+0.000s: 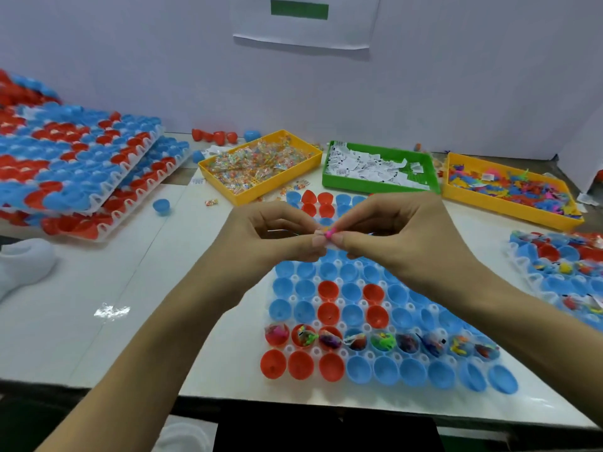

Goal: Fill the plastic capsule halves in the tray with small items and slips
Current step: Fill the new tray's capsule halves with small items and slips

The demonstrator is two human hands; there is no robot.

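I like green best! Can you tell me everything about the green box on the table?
The green box is a shallow plastic tray with low walls. It sits flat at the back of the table, between two yellow trays, nearly touching the right one. A loose heap of small white paper slips with black print lies inside. No hands touch it.

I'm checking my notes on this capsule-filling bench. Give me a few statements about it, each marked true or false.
1. Both hands, left hand and right hand, pinch one small pink item together. True.
2. The green bin holds coloured toys. False: it holds white paper slips.
3. One row of capsule halves in the front tray is filled. True.
4. The nearest row is filled. False: those halves are empty.
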